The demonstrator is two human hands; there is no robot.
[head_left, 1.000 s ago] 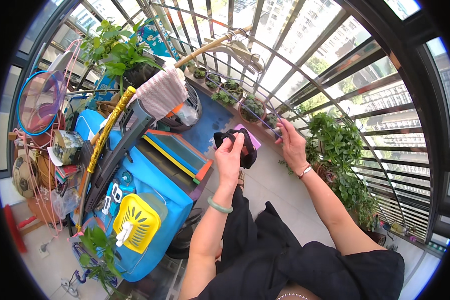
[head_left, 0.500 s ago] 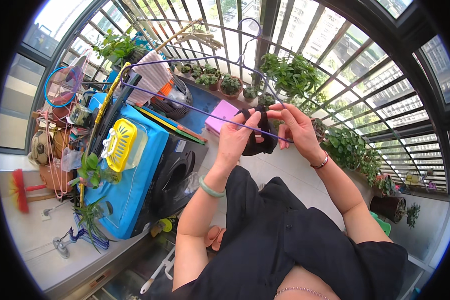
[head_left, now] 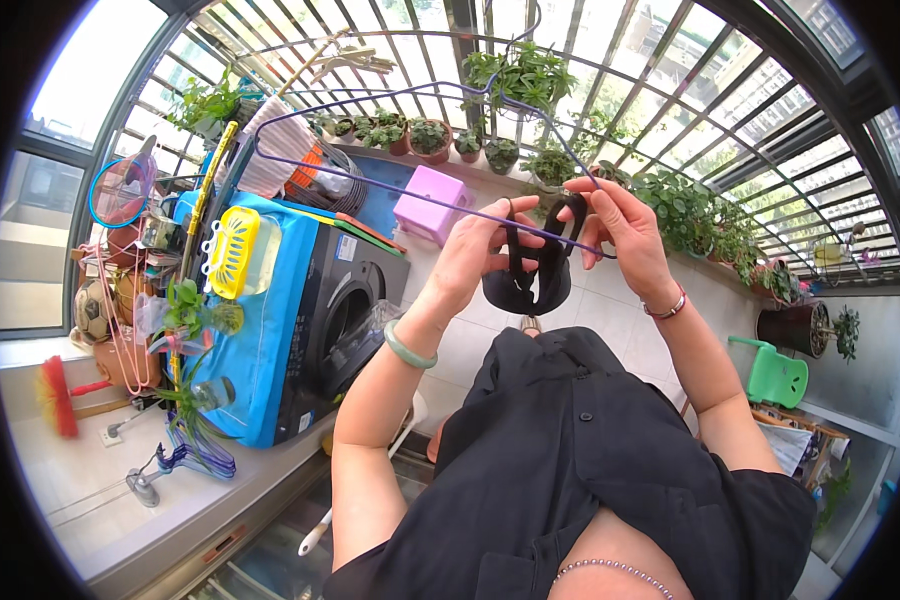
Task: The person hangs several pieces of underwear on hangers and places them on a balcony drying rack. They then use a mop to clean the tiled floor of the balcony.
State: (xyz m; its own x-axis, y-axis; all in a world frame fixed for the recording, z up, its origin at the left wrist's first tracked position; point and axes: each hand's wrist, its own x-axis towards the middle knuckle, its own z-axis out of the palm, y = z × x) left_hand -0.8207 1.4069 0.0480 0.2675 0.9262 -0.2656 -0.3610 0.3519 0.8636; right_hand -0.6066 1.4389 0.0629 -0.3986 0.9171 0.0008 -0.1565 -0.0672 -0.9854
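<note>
Balcony is enclosed by dark metal bars [head_left: 463, 40]; floor [head_left: 450, 345] is laid in pale, smooth tile. Purple thin-wire hanger [head_left: 360, 180], broad triangular frame, is gripped near its right corner by the right hand [head_left: 625, 235]. Soft black strapped fabric item [head_left: 515, 297], rounded at the bottom, is suspended between the hands; one strap is pinched by the left hand [head_left: 467, 250]. Whether straps are looped over the wire can't be told. Boxy pink plastic stool [head_left: 432, 195] is seen beyond; dark round-doored washer [head_left: 355, 300] is draped in blue sheeting [head_left: 280, 370].
</note>
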